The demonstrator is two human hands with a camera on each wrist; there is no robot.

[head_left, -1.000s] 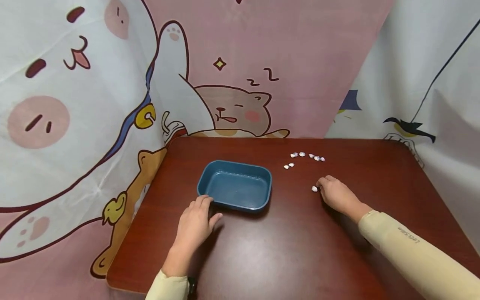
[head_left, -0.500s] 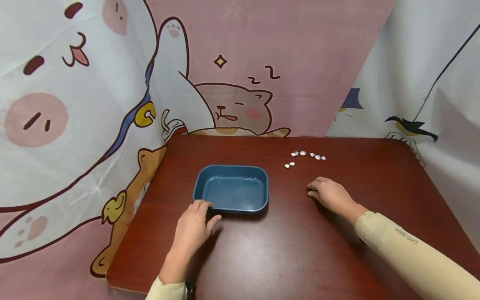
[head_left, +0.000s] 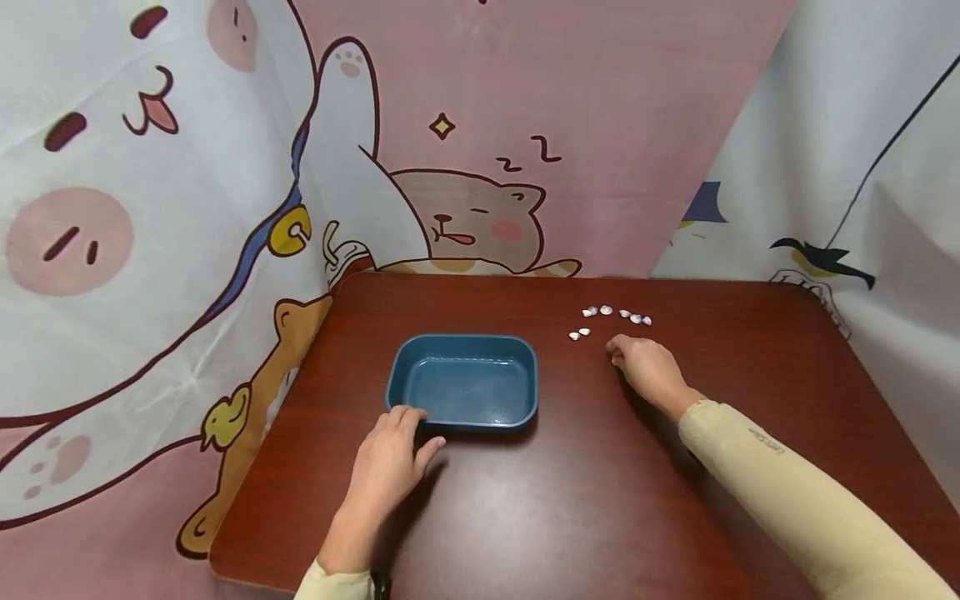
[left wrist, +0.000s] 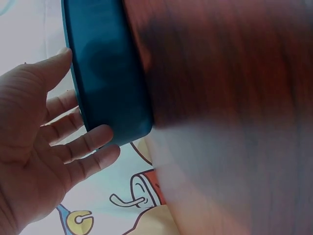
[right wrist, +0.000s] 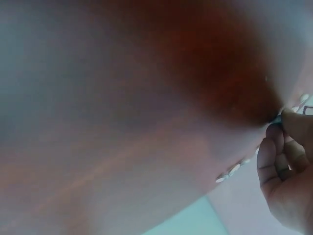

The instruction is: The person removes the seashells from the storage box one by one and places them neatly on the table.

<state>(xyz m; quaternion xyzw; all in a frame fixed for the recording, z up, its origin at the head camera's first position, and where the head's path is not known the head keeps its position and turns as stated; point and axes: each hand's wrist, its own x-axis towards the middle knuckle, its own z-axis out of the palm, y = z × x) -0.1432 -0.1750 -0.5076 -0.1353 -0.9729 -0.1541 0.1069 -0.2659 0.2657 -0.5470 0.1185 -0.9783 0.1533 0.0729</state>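
In the head view, a blue rectangular tray (head_left: 527,398) stands left of the table's middle. My left hand (head_left: 386,458) touches its near left corner, fingers fairly straight. The left wrist view has the hand (left wrist: 44,132) against the tray (left wrist: 110,68), fingertips at its edge. My right hand (head_left: 647,367), fingertips together, is just above the table. In the right wrist view, the hand (right wrist: 288,171) pinches a small seashell (right wrist: 277,119), mostly hidden by finger and thumb. Beyond it, several small white and purplish seashells (head_left: 606,310) lie in a loose arc.
Two seashells (head_left: 579,334) lie closer to the tray than the others. The reddish-brown table (head_left: 540,508) extends around both hands. Behind and to the left hangs a cartoon-printed cloth (head_left: 600,125), close to the table's edges.
The lone seashell by my right hand has gone from the table into its fingers. That hand has moved left and farther away. The tray turned slightly and shifted nearer, with my left hand at its corner.
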